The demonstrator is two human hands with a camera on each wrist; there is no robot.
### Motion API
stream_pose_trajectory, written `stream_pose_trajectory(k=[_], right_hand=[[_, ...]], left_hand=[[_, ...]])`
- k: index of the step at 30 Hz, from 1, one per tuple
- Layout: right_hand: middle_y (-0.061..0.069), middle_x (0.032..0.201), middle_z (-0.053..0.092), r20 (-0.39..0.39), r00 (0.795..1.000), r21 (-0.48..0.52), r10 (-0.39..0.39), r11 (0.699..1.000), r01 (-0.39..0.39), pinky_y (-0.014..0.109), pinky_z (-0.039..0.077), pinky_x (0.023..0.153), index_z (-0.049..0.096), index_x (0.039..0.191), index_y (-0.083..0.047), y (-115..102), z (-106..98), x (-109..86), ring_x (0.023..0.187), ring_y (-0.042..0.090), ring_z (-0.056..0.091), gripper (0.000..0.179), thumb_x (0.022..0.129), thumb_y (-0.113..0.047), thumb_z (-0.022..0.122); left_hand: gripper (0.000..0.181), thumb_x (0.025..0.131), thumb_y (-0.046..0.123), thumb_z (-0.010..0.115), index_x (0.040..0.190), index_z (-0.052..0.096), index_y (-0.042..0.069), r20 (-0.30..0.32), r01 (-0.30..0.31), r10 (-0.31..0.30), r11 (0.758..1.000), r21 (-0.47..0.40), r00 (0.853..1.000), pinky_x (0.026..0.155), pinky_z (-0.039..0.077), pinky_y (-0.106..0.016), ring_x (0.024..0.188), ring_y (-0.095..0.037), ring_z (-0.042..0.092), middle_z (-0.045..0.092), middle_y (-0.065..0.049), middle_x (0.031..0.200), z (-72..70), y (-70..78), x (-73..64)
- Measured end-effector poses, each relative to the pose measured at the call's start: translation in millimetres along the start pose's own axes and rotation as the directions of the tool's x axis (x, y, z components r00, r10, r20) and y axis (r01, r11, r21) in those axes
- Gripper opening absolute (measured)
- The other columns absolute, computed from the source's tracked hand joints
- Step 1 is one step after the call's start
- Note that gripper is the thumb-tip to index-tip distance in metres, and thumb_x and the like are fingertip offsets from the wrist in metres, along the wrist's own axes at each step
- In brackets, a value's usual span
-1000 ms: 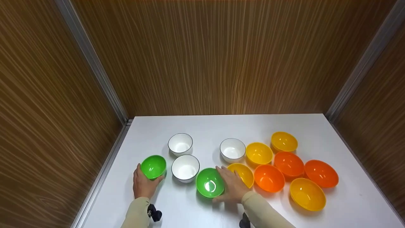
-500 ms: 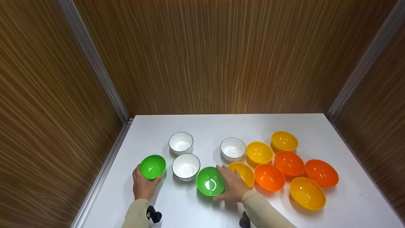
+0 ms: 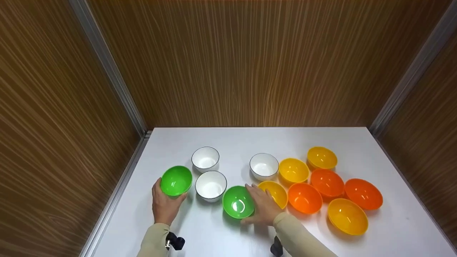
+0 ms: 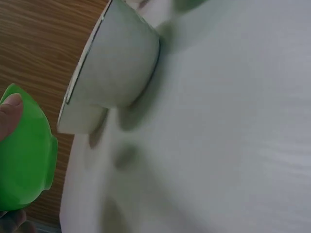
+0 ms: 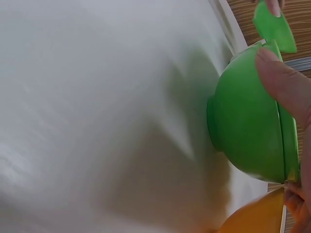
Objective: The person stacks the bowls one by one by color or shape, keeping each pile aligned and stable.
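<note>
My left hand [image 3: 166, 205] grips a green bowl [image 3: 176, 181] by its side, thumb on the right and fingers on the left. In the left wrist view this green bowl [image 4: 26, 155] is off the table and tilted. My right hand [image 3: 263, 206] holds another green bowl [image 3: 238, 202] from its right side. The right wrist view has the thumb against this bowl's wall [image 5: 248, 116], and a second green edge runs along its rim. Its foot is at or just above the tabletop; I cannot tell which. A yellow bowl [image 3: 274, 193] lies partly hidden behind my right fingers.
Two white bowls [image 3: 210, 185] stand between the hands, and a third white bowl [image 3: 264, 166] is farther back. To the right sit several yellow bowls [image 3: 347, 216] and three orange bowls [image 3: 305, 198], close together. Wood-patterned panels [image 3: 264, 64] enclose the white table [image 3: 228, 137].
My left hand has raised its green bowl off the table and brought it slightly forward and right. The right hand and its green bowl stay nearly where they were.
</note>
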State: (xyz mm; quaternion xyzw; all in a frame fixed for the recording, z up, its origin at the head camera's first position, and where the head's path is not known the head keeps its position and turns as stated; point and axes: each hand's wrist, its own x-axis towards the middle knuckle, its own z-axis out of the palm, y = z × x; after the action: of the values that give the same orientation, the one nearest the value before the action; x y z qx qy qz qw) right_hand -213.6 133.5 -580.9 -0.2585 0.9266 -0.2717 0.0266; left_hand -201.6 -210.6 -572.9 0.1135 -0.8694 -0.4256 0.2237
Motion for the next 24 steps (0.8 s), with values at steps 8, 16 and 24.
stream_pose_trajectory(k=[8,16,24], right_hand=[[0.012,0.155,0.028,-0.017,0.999,-0.036,-0.029,0.999,0.028,0.064,0.013,0.112,0.024,0.152,-0.007,0,-1,-2.1,0.142,0.034,0.023,0.123,0.059,-0.061,0.082],[0.006,0.156,0.026,-0.059,0.998,-0.013,-0.017,1.000,0.016,0.062,0.012,0.113,0.025,0.152,-0.012,-6,-13,-3.0,0.143,0.028,0.022,0.114,0.065,-0.067,0.075],[0.008,0.150,0.040,-0.210,0.973,0.049,-0.099,0.993,0.111,0.060,0.022,0.112,0.039,0.147,-0.008,-18,-26,-2.1,0.138,0.029,0.033,0.075,0.088,-0.047,0.064]], left_hand=[[0.109,0.061,0.031,0.092,0.145,0.027,0.005,0.024,-0.127,0.128,0.991,-0.052,0.991,0.101,0.041,-0.053,0.124,-0.035,0.045,0.037,-0.015,0.140,3.5,40.9,-8.9],[0.112,0.059,0.035,0.092,0.145,0.028,0.005,0.066,-0.242,0.246,0.968,-0.062,0.967,0.101,0.043,-0.051,0.123,-0.035,0.048,0.040,-0.014,0.142,16.1,71.5,-28.9],[0.113,0.058,0.038,0.092,0.145,0.028,0.003,0.120,-0.371,0.377,0.926,-0.068,0.918,0.105,0.040,-0.045,0.127,-0.030,0.046,0.041,-0.013,0.142,33.6,90.4,-50.1]])
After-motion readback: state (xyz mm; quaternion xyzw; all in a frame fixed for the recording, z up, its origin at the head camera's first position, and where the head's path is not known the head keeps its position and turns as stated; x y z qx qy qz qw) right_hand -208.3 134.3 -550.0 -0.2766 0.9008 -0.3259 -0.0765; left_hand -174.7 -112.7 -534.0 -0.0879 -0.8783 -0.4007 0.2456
